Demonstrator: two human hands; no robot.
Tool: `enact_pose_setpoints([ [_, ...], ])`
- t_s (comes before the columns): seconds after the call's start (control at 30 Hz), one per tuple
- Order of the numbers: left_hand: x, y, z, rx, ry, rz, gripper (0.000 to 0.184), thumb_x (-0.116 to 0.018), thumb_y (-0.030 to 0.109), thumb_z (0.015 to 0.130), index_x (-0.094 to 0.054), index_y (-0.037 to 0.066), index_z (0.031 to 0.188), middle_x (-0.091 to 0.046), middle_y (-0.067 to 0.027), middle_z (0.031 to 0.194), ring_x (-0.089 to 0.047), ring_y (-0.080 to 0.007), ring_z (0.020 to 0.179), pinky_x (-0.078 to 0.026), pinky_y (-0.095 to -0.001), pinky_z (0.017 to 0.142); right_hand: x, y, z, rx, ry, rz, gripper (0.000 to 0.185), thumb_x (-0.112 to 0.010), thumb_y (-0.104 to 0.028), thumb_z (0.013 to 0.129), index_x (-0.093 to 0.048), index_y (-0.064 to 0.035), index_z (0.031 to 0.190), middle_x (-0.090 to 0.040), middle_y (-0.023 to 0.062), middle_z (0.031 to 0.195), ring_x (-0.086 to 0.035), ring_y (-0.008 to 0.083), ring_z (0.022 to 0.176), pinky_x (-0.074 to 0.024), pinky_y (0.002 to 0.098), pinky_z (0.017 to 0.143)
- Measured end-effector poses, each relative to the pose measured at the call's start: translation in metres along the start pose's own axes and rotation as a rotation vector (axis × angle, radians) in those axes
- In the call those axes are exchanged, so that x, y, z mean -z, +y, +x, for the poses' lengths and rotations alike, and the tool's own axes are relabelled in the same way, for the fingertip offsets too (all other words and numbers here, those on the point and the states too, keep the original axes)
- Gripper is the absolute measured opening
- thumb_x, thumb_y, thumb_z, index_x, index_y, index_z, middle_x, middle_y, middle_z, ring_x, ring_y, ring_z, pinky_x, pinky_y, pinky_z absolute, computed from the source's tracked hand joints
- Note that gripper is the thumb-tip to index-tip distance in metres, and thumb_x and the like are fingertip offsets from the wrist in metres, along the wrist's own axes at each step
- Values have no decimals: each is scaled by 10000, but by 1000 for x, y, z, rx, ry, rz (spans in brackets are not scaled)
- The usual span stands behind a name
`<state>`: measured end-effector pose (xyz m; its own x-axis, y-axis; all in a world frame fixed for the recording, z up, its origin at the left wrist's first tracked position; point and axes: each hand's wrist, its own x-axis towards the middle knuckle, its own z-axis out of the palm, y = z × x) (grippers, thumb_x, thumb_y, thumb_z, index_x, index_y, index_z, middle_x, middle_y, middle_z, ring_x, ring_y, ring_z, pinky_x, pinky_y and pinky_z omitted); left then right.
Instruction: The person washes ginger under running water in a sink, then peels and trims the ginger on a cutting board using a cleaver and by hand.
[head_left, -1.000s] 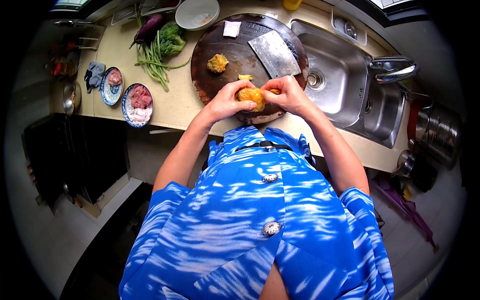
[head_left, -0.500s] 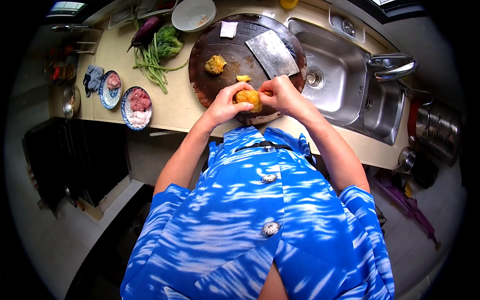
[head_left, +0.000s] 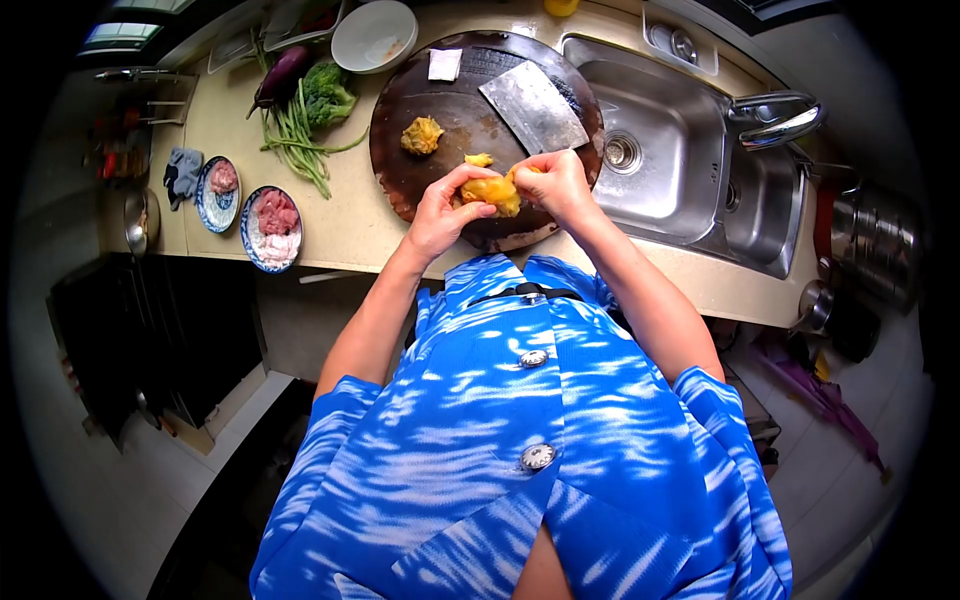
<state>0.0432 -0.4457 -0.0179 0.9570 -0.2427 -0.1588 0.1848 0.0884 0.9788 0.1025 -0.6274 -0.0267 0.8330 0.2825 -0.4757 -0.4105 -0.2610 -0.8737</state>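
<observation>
The left hand (head_left: 440, 215) is gripping a yellow-orange lump (head_left: 492, 194) between its curled fingers and thumb, while the right hand (head_left: 558, 188) is pinching the lump's right side with closed fingertips. Both hands are holding it above the near edge of a round board (head_left: 405, 100). A small yellow scrap (head_left: 479, 160) is lying on the board just beyond the lump, and a crumpled yellow clump (head_left: 422, 135) is resting toward the left edge. A cleaver (head_left: 535, 108) is lying flat toward the right edge, its broad blade slanting, and a white square (head_left: 444, 65) is sitting near the far edge. Beyond the board's right edge, a metal sink (head_left: 655, 140) is filling part of the counter (head_left: 345, 235); two patterned plates (head_left: 205, 207) of meat (head_left: 275, 212) are standing by the counter's near edge, at left.
</observation>
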Motion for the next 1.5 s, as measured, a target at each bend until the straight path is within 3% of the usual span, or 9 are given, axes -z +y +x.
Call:
enact_pose_setpoints([
  [0.1,-4,8,-5,-47,-5,-179,340,-614,-83,713,-562,26,1031,-563,-47,1037,-545,-133,968,-430,-267,884,4,12,9,94,278,-98,157,-620,-119,653,-688,19,683,-607,56,532,-545,94,482,-431,242,470],
  [0.17,-6,19,-11,-100,-9,-212,346,-623,-76,708,-560,30,1032,-563,-47,1037,-547,-137,969,-433,-268,880,39,25,19,-50,343,35,143,-610,-109,702,-678,10,664,-598,44,531,-531,76,468,-407,225,436],
  [0.23,0,25,-12,-163,35,-232,352,-631,-69,704,-559,33,1033,-564,-48,1037,-550,-141,969,-436,-270,875,55,6,14,114,163,176,160,-548,-71,762,-679,17,786,-610,49,588,-522,65,462,-386,201,412],
  [0.37,5,21,-5,46,21,-326,363,-642,-29,744,-534,44,1083,-564,-53,1056,-542,-145,995,-451,-266,859,34,-35,-7,149,-126,336,234,-453,-20,808,-634,14,951,-631,69,730,-527,55,495,-384,172,406],
  [0.43,1,22,-6,163,4,-619,376,-641,18,765,-507,51,1115,-559,-49,1058,-542,-142,983,-448,-256,843,28,-27,-5,83,-143,384,209,-465,-39,810,-625,9,934,-611,44,717,-499,42,511,-351,161,408],
  [0.57,0,32,-7,283,11,-677,311,-591,110,822,-474,79,1109,-553,-28,958,-537,-105,867,-459,-243,641,22,-17,-6,-5,-285,632,170,-486,-67,815,-615,-4,906,-573,11,712,-456,30,523,-311,150,412],
  [0.67,-3,33,-8,256,49,-589,266,-572,146,840,-473,94,1081,-541,-15,915,-520,-77,798,-424,-218,550,13,-27,-16,-53,-319,525,187,-582,-208,849,-589,-25,886,-531,-19,692,-396,16,521,-278,150,428],
  [0.8,-3,25,-5,260,53,-507,251,-578,152,841,-478,94,1064,-538,-7,888,-507,-60,735,-407,-190,523,1,-29,-18,75,-219,229,207,-698,-215,779,-618,-28,815,-510,-38,567,-420,28,481,-303,189,416],
  [1.5,-8,20,0,100,24,-28,292,-603,109,832,-449,69,1076,-528,7,826,-475,-47,666,-415,-187,581,10,-22,-10,160,-179,-128,169,-614,-127,768,-674,31,760,-578,26,528,-516,59,472,-398,219,439],
])
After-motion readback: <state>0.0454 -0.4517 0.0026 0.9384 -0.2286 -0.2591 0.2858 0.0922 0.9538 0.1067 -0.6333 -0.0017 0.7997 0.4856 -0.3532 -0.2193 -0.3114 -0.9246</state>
